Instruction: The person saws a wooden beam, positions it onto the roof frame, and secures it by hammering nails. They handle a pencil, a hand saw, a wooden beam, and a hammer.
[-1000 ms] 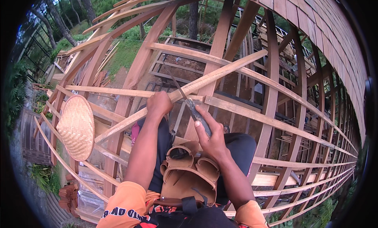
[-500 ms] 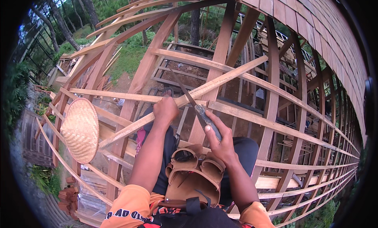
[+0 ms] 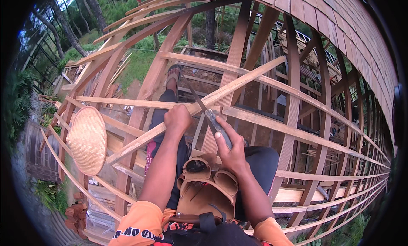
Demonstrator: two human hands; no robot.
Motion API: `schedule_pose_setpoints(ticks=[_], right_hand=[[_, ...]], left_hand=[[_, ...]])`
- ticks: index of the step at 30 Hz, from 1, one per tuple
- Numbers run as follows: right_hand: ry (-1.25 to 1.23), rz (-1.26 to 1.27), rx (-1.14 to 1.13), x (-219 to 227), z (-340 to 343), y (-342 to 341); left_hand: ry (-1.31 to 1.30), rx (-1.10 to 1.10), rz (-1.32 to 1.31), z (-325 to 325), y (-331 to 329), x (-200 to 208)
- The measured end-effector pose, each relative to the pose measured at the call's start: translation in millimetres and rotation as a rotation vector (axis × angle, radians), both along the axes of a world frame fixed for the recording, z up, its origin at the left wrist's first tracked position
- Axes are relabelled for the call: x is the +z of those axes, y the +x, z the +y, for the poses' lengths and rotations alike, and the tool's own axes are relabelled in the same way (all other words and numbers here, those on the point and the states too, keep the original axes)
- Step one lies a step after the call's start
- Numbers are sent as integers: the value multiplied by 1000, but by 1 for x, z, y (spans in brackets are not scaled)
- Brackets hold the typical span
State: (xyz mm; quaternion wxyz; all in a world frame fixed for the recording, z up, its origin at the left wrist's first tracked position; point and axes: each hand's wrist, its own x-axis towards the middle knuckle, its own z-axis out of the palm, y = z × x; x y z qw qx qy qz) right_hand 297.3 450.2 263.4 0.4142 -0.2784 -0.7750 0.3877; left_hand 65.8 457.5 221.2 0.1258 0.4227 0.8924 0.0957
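A long wooden batten (image 3: 238, 85) lies slantwise across the roof framing in front of me. My left hand (image 3: 177, 120) is closed around its middle. My right hand (image 3: 231, 150) grips the handle of a narrow-bladed hand saw (image 3: 197, 99). The dark blade crosses the batten just right of my left fist, its tip pointing away and to the left. Blade and wood appear to touch; how deep any cut goes cannot be seen. Below my hands, a brown tool pouch (image 3: 207, 199) hangs at my waist with its pockets gaping.
Rafters (image 3: 231, 69) and crossing battens (image 3: 293, 133) form an open grid, with ground visible far below. A woven conical hat (image 3: 87, 139) rests on the framing at left. Wooden shingles (image 3: 323, 16) cover the upper right. My sandalled foot (image 3: 173, 76) is ahead, near a rafter.
My right hand and the saw handle have shifted slightly left. The batten's far end has moved a little up and left. My sandalled foot has moved farther forward into view.
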Motion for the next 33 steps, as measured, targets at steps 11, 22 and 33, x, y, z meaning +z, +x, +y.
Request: schedule_pose_setpoints(ticks=[11, 22, 33], right_hand=[[-158, -93, 92, 22, -32, 68], [-13, -168, 84, 19, -56, 108], [-328, -185, 98, 40, -44, 83]], left_hand=[[-53, -11, -15, -8, -8, 10], [-56, -22, -52, -7, -10, 16], [-20, -17, 51, -12, -8, 1]])
